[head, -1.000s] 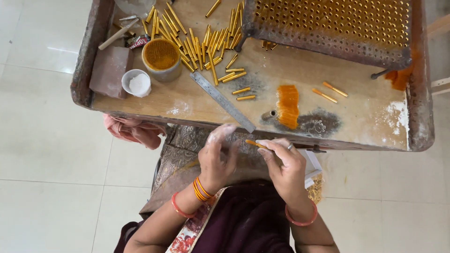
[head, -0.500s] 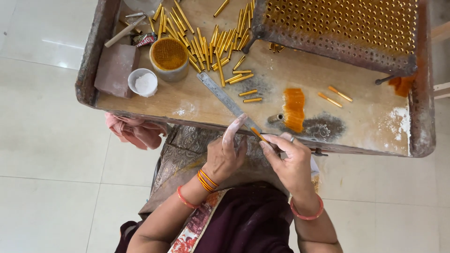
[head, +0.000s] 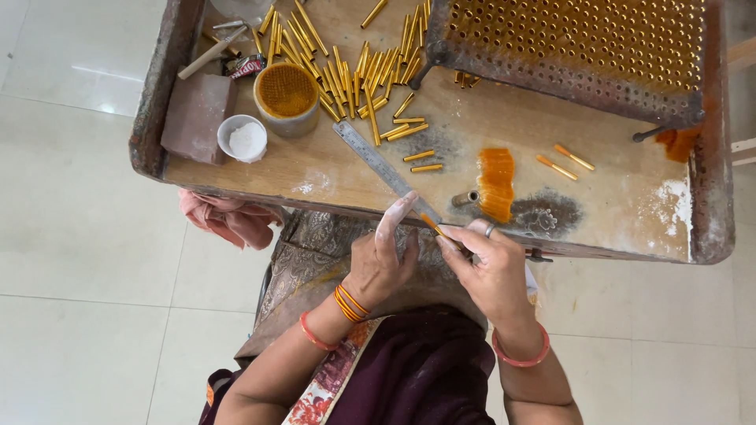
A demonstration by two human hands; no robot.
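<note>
My right hand point(head: 487, 266) pinches a thin orange stick point(head: 432, 226) just below the front edge of the wooden tray table point(head: 339, 177). My left hand point(head: 383, 256), fingers dusted white, is raised beside it with the forefinger touching the stick's tip. A metal ruler point(head: 379, 162) lies diagonally on the tray just above the hands. Several golden tubes point(head: 346, 71) lie heaped at the tray's back left. A bundle of orange strips point(head: 496, 182) rests near a small metal cylinder point(head: 466, 198).
A perforated metal rack point(head: 567, 47) full of tubes fills the tray's back right. A round container of orange material point(head: 286, 96), a small white powder cup point(head: 243, 138) and a brown block point(head: 195, 116) sit at the left. A pink cloth point(head: 228, 219) hangs below the tray.
Both hands have risen toward the tray's front edge with the stick. The view has shifted so the tray sits lower in frame.
</note>
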